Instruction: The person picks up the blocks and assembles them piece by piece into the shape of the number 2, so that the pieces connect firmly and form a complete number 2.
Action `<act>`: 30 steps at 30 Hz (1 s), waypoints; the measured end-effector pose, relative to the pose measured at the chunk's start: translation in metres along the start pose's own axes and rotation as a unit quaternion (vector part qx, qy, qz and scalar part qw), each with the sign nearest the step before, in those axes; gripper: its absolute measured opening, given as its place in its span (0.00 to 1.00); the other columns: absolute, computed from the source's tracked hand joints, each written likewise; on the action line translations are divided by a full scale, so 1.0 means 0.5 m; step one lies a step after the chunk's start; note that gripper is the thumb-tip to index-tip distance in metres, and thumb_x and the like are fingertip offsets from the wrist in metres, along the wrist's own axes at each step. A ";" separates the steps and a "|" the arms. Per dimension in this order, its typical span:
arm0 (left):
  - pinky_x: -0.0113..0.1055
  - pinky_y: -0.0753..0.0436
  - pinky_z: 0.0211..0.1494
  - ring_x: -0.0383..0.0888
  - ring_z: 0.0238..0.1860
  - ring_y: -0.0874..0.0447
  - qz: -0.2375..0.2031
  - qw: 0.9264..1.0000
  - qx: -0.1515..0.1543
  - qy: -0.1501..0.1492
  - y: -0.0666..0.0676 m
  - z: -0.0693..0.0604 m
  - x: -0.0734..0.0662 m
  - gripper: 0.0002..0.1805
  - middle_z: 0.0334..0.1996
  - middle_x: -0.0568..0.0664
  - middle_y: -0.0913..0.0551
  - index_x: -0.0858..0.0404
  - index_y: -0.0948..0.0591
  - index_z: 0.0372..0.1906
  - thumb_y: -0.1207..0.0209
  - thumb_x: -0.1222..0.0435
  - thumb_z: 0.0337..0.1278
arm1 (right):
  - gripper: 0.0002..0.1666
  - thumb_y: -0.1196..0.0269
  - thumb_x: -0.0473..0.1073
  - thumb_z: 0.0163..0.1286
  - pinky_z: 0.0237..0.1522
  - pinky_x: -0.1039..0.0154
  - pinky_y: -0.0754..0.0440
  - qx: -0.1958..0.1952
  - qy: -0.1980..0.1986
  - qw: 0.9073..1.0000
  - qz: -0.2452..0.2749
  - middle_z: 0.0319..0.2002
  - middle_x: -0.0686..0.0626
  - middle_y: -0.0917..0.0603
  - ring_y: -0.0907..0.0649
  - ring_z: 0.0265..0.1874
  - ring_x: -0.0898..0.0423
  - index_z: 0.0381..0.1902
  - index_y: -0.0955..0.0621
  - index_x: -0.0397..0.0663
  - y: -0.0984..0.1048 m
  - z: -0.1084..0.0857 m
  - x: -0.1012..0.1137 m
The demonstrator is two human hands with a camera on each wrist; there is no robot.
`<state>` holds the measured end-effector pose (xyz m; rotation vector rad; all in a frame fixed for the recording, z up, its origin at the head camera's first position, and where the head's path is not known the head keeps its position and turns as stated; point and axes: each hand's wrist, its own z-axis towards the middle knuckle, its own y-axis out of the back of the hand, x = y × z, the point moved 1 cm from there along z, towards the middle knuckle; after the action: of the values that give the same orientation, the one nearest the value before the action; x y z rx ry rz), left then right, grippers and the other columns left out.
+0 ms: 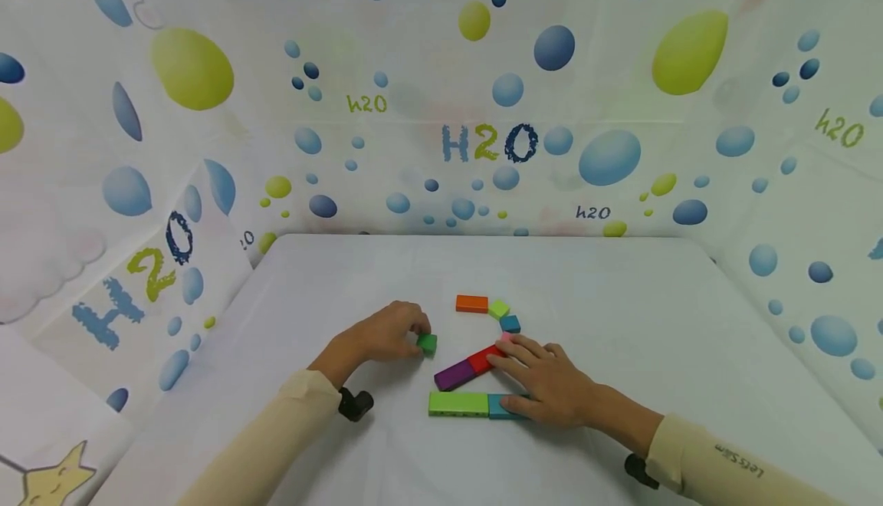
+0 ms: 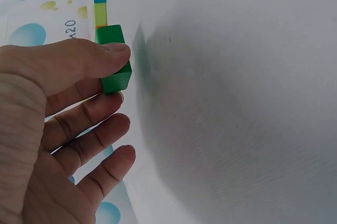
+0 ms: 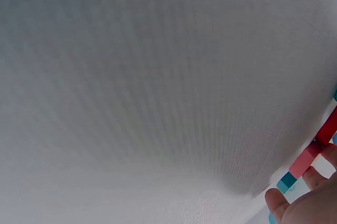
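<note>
My left hand (image 1: 389, 332) pinches a small green block (image 1: 428, 345) between thumb and fingers; the left wrist view shows the thumb over it and the other fingers spread. On the right, my right hand (image 1: 552, 383) lies over part of the blocks, its fingers extended and touching the red block (image 1: 481, 360) and the pink block (image 1: 507, 336). A purple block (image 1: 454, 375) adjoins the red one. From the pink block a curve runs up through a blue cube (image 1: 510, 323) and a lime cube (image 1: 499, 309) to an orange block (image 1: 472, 303).
Nearest me lies a long lime block (image 1: 458, 405) end to end with a blue block (image 1: 495, 406), partly under the right hand. All rest on a white table (image 1: 345, 284). A patterned sheet (image 1: 414, 46) hangs behind and at both sides.
</note>
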<state>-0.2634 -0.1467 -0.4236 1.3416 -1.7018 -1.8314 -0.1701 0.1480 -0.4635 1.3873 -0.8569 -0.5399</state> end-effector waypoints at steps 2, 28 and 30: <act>0.44 0.21 0.61 0.44 0.50 0.23 0.001 1.000 -0.001 0.004 0.000 0.006 0.004 0.13 0.43 0.44 0.18 0.58 0.14 0.47 0.28 0.65 0.56 | 0.40 0.48 0.67 0.75 0.65 0.34 0.33 -0.001 0.001 1.000 0.000 0.79 0.49 0.40 0.44 0.78 0.44 0.79 0.36 0.59 -0.001 0.000 0.001; 0.41 0.17 0.55 0.44 0.43 0.22 0.001 0.995 -0.070 0.066 -0.012 0.089 0.011 0.17 0.41 0.48 0.17 0.65 0.15 0.49 0.30 0.60 0.58 | 0.39 0.47 0.65 0.75 0.64 0.34 0.34 -0.004 0.000 1.000 0.014 0.79 0.48 0.39 0.44 0.78 0.44 0.78 0.36 0.59 0.008 -0.001 0.005; 0.41 0.17 0.54 0.44 0.42 0.22 0.006 0.994 -0.078 0.070 -0.014 0.096 0.012 0.17 0.40 0.49 0.16 0.65 0.14 0.48 0.30 0.59 0.58 | 0.39 0.47 0.65 0.75 0.64 0.35 0.34 -0.003 -0.001 1.000 0.014 0.79 0.49 0.39 0.44 0.78 0.44 0.78 0.36 0.59 0.008 -0.002 0.004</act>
<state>-0.3011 -0.1199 -0.4388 1.3582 -1.4618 -1.7787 -0.1688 0.1474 -0.4590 1.3679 -0.8756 -0.5223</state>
